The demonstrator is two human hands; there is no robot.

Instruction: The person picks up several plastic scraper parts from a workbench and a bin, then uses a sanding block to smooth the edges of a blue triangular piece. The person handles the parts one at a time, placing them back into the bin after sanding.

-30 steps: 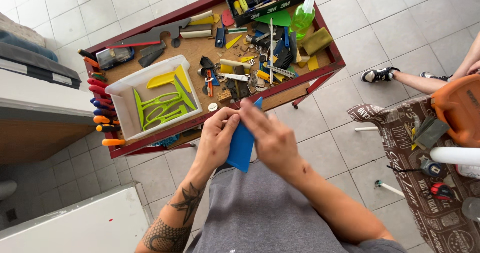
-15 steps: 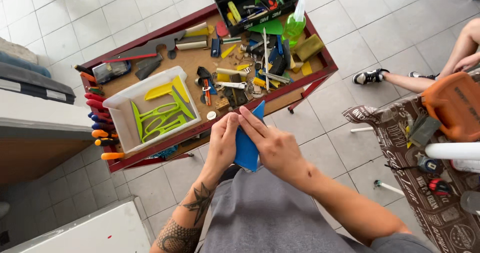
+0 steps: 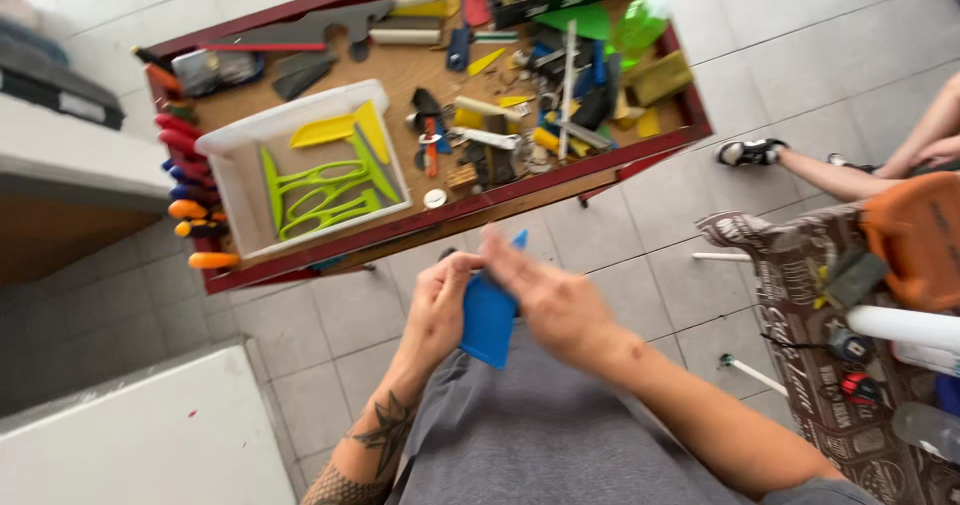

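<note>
Blue plastic scraper (image 3: pixel 489 320) held between both hands (image 3: pixel 440 300) (image 3: pixel 545 290).

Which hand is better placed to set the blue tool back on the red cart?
Probably the right hand: its fingers lie over the blue tool, nearer the red cart. The left hand grips the tool's side.
</note>
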